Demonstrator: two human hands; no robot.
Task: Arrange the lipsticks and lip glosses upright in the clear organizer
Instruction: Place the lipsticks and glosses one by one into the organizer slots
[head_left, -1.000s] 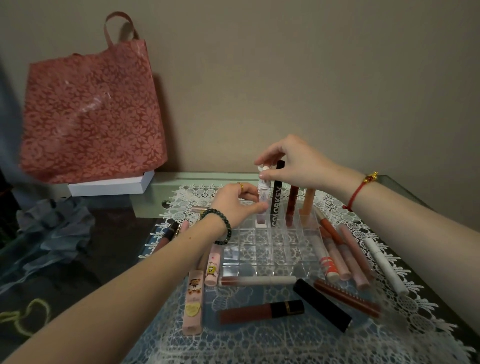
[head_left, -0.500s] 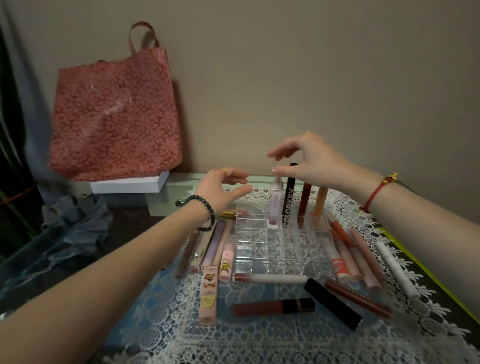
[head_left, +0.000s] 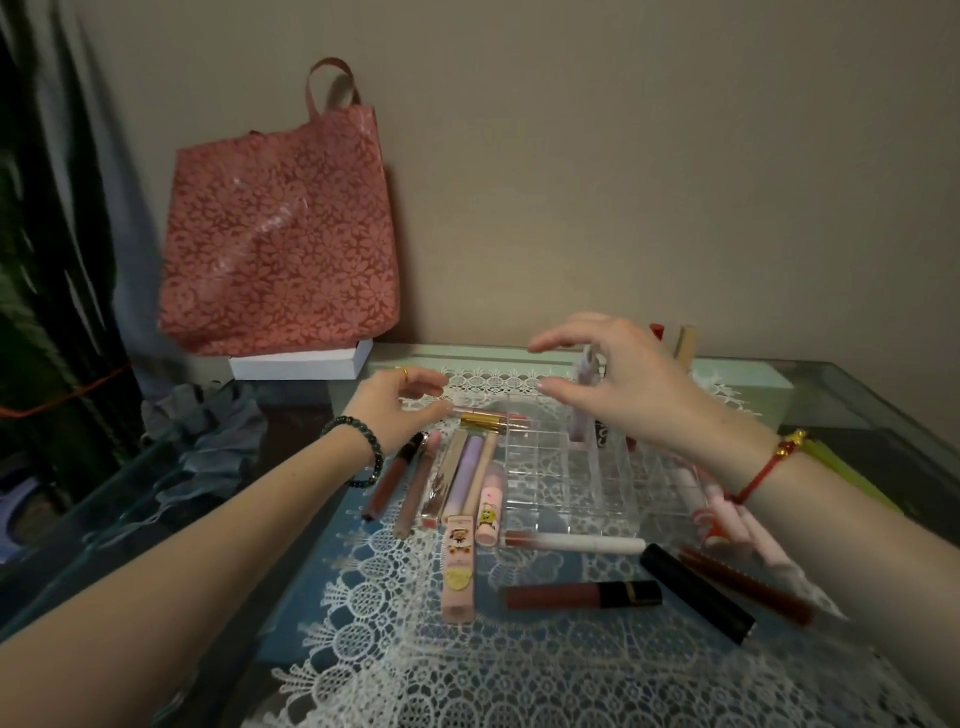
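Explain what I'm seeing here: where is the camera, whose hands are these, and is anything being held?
There is no machine here. These are a person's two bare hands, filmed by a single wide-angle camera worn on the head and looking forward and down, so there is only one view.

On a lace cloth stands a clear organizer. A few tubes are upright in its back row, among them a pale lilac tube. Many more lie flat around it, such as a black tube and a cartoon-printed pink tube.

The right hand hovers open above the organizer and holds nothing. The left hand is also open, with its fingertips beside a gold-capped tube; no grip shows. A red bag stands behind.
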